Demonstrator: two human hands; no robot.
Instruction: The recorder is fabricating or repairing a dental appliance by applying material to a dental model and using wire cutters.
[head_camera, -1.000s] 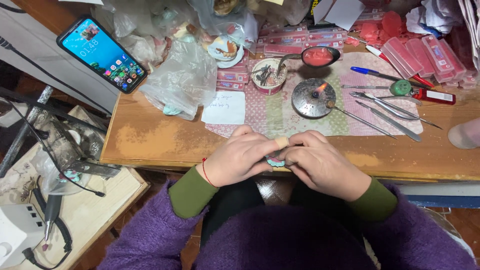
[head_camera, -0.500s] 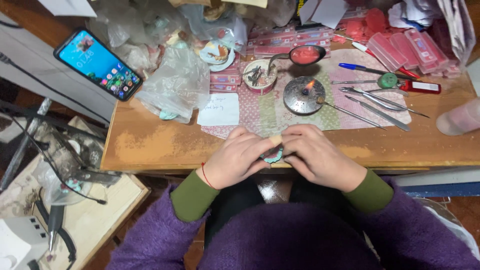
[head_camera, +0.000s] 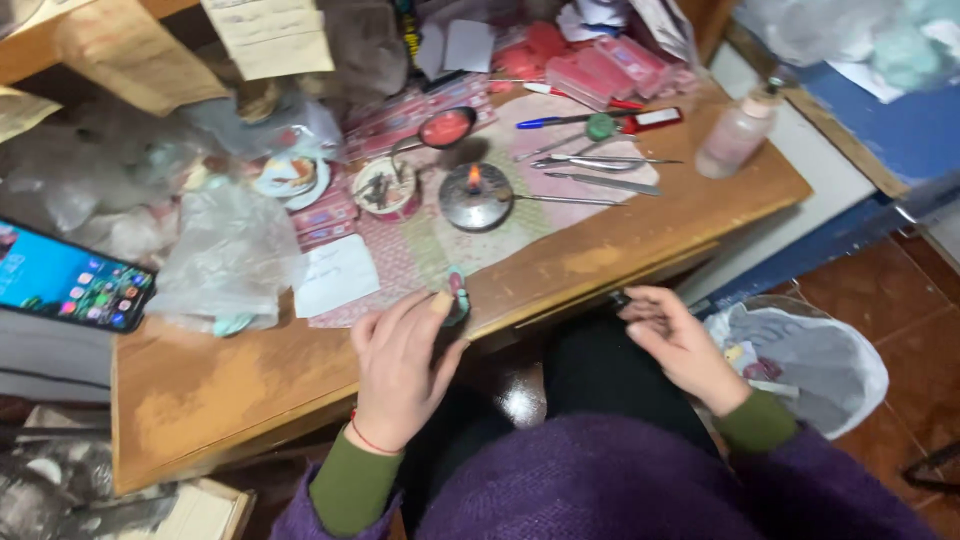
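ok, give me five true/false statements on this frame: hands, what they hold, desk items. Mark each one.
1. The left hand holds a small dark round object at the desk edge. True.
2. The right hand rests on the desk top. False: it is off the wooden desk, pinching a small dark piece beside a lined waste bin.
3. A small flame burns on the round metal burner. True.
4. The phone has a dark screen. False: it is lit.
5. Metal tweezers lie right of the burner. True.
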